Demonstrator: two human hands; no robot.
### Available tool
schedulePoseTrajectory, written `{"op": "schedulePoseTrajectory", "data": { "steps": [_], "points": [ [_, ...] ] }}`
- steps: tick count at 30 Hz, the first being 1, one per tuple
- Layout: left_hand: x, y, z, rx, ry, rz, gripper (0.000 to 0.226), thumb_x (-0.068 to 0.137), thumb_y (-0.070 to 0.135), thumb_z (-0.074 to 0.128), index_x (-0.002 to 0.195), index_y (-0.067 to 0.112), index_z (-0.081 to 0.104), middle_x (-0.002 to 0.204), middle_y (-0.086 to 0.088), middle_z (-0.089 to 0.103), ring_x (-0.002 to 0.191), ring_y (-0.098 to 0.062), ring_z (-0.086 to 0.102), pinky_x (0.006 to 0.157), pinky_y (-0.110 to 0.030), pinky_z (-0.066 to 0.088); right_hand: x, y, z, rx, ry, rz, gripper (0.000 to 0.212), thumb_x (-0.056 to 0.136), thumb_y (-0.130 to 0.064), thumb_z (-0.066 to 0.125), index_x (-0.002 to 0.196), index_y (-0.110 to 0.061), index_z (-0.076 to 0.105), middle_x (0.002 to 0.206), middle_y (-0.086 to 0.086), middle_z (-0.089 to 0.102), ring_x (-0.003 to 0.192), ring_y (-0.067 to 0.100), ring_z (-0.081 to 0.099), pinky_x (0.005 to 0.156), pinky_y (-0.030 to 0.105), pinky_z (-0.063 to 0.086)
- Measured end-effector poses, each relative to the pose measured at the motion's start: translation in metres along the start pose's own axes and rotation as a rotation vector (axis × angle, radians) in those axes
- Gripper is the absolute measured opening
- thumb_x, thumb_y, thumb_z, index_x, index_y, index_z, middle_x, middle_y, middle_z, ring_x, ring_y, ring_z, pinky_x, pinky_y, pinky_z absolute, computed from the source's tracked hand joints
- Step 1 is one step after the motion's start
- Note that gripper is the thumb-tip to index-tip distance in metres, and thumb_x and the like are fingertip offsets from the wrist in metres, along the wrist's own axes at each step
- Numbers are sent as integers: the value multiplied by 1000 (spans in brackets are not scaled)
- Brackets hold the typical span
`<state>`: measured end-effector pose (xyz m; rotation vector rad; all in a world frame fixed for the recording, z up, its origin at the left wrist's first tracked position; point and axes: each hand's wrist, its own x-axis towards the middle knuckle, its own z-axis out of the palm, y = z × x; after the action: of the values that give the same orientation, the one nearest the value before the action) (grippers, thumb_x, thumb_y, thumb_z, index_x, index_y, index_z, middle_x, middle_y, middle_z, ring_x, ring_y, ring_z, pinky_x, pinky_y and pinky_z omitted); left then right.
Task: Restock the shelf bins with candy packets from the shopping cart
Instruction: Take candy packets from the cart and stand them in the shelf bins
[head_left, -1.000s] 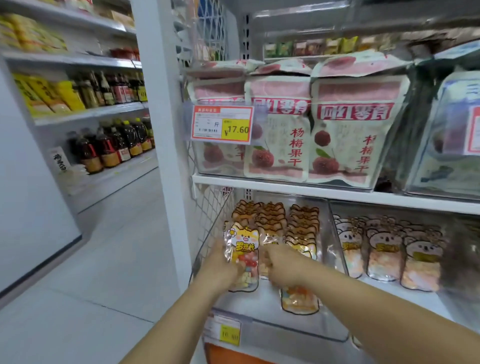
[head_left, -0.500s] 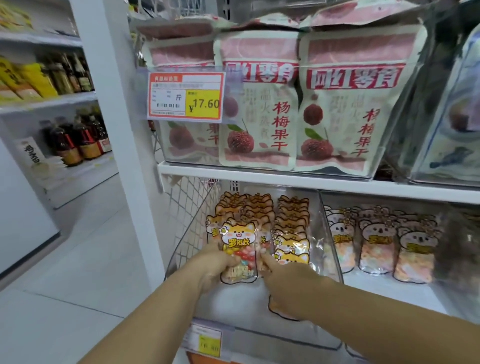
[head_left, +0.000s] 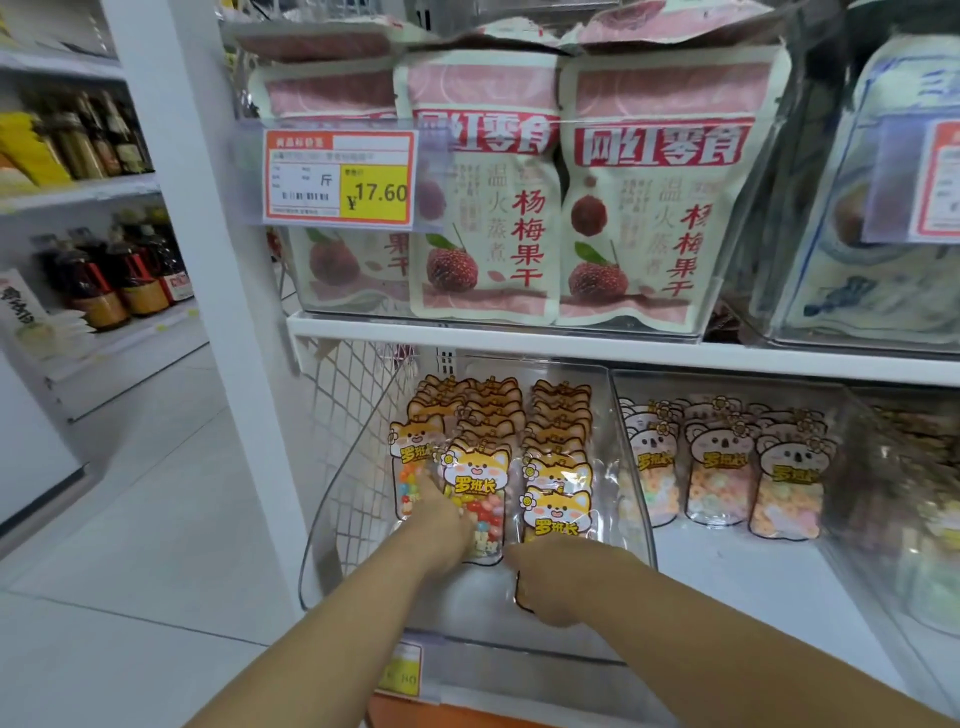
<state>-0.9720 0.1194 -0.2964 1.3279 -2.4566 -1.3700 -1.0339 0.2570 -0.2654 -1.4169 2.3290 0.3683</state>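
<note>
A clear shelf bin (head_left: 467, 605) on the lower shelf holds three rows of fox-shaped candy packets (head_left: 558, 415). My left hand (head_left: 441, 519) grips the left edge of the front packet of jelly beans (head_left: 475, 488) in the middle row, which stands upright. My right hand (head_left: 561, 577) holds the lower end of the front packet (head_left: 558, 512) in the right row and covers its bottom half. Another fox packet (head_left: 413, 452) stands at the far left behind my left hand. The shopping cart is out of view.
A neighbouring bin (head_left: 727, 384) holds koala-shaped candy packets (head_left: 719, 467). The shelf above (head_left: 519, 338) carries large pink dried-fruit bags (head_left: 483, 208) and a 17.60 price tag (head_left: 340, 176). A white upright post (head_left: 208, 260) stands left, with bottles (head_left: 104, 280) beyond the aisle.
Both hands have pushed their packets deeper into the bin. The right-hand packet has moved up against the right row, and the view has come closer and lower.
</note>
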Motion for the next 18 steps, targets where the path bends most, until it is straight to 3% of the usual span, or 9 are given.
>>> {"op": "schedulePoseTrajectory", "data": {
  "steps": [4, 8, 13, 18],
  "points": [
    [-8, -2, -5, 92, -56, 49, 112, 96, 28, 63, 148, 13, -35, 150, -21, 43, 131, -36, 50, 112, -45, 37, -6, -1, 3, 58, -11, 7, 47, 96, -4, 47, 141, -13, 48, 137, 14, 53, 122, 33, 54, 98, 40, 48],
    [-8, 0, -5, 105, -78, 50, 122, 90, 19, 73, 148, 12, -34, 157, -16, 32, 137, -31, 43, 115, -41, 34, -11, -4, 4, 54, -25, -4, 46, 96, -4, 44, 141, -10, 51, 141, 16, 51, 127, 34, 51, 105, 42, 45],
    [-7, -2, -5, 176, -21, 74, 120, 85, 15, 77, 153, 10, -21, 140, -13, 51, 125, -30, 54, 109, -41, 42, -10, -2, 7, 83, -34, 34, 40, 97, -3, 45, 136, -5, 54, 137, 15, 54, 125, 33, 52, 106, 40, 42],
    [0, -2, 1, 258, 104, 100, 92, 75, 20, 84, 139, 18, 18, 120, -5, 60, 112, -30, 61, 99, -47, 50, 5, -7, 22, -112, -19, 112, 32, 96, -11, 47, 125, -2, 57, 125, 19, 56, 117, 38, 47, 106, 44, 37]
  ]
}}
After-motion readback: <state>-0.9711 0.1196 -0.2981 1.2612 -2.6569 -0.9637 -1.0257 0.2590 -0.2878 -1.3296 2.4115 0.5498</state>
